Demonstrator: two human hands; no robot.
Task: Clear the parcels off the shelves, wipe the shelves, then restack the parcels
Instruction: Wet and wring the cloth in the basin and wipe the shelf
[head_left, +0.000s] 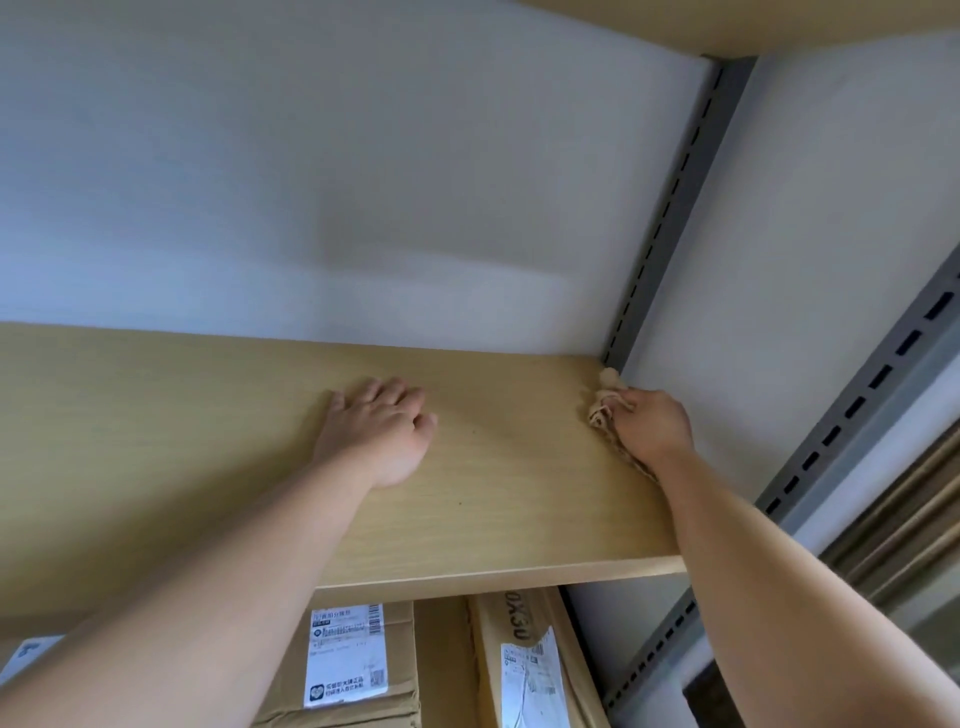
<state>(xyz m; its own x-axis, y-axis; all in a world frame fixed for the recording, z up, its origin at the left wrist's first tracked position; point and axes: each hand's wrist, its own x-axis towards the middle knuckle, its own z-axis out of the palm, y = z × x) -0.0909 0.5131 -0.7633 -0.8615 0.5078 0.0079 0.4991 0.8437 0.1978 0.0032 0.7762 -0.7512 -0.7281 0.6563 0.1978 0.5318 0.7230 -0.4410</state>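
Wiping stage, by the look of it: upper shelf (493, 467) bare of parcels, wooden board running left to right with its long axis along the white back wall (363, 182). Right hand (649, 428) curled round a bunched beige cloth (602, 402), pushed into the far right corner where the board meets the slotted grey upright (670, 208); probably there to catch dust gathered in the angle. Cloth crumpled rather than flat, its bulk pointing toward the corner, a strip trailing back under the wrist toward the front edge. Left hand (382, 426) flat on the board near the middle, fingers relaxed and spread toward the back wall, gripping nothing; likely a brace for the reach up and across. Both forearms stretched up from below. Parcels (358, 660) standing on the lower shelf beneath, two cardboard boxes with printed labels facing out, side by side, so that level apparently not yet cleared, or already restacked; cannot tell which
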